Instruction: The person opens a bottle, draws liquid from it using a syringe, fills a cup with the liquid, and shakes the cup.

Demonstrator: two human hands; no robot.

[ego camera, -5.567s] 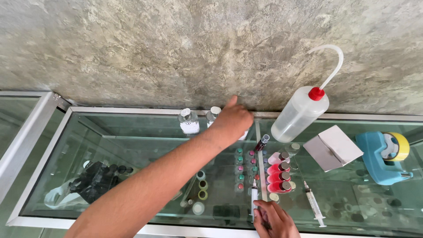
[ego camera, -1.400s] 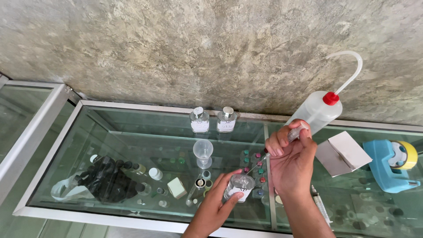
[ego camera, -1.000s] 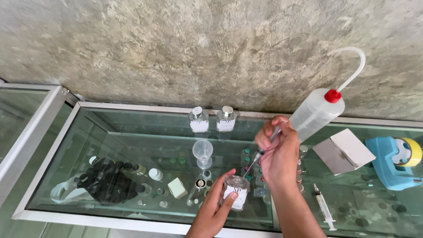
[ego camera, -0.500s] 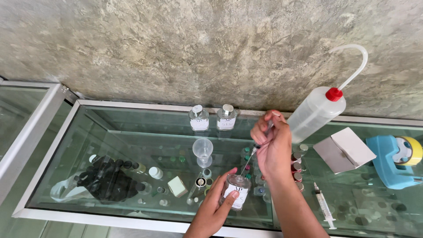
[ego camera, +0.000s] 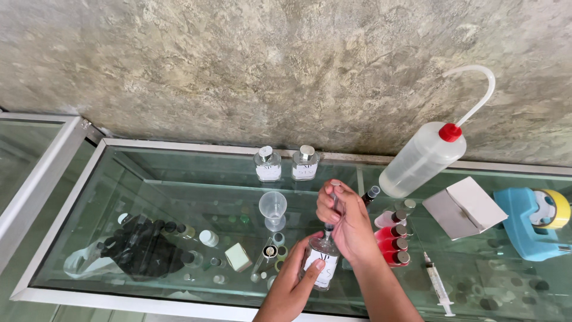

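Left hand [ego camera: 293, 280] wrapped around a small clear glass bottle [ego camera: 322, 262] with a white rectangular label, standing upright on the glass counter [ego camera: 179, 179] near its front edge. Right hand [ego camera: 348, 220] clenched on a thin syringe [ego camera: 331, 214], held nearly vertical with the tip down at the bottle's open neck; thumb on top at the plunger end.

Against the rough grey wall at the back: two more clear bottles [ego camera: 286, 164] with silver caps and white square labels, side by side. Between those and the held bottle, a small clear measuring cup [ego camera: 273, 209], upright. To the right of the hands, a row of vials filled with red liquid [ego camera: 393, 241] with dark caps, partly hidden by the right wrist. Further right: a translucent wash bottle [ego camera: 423, 158] with red cap and curved spout, tilted; a white cardboard box [ego camera: 465, 206] with open flap; a blue tape dispenser [ego camera: 530, 223] with a yellow roll; a second syringe [ego camera: 438, 283] lying flat near the front. Under the glass at left, a black bundle [ego camera: 140, 253] and small capped jars.
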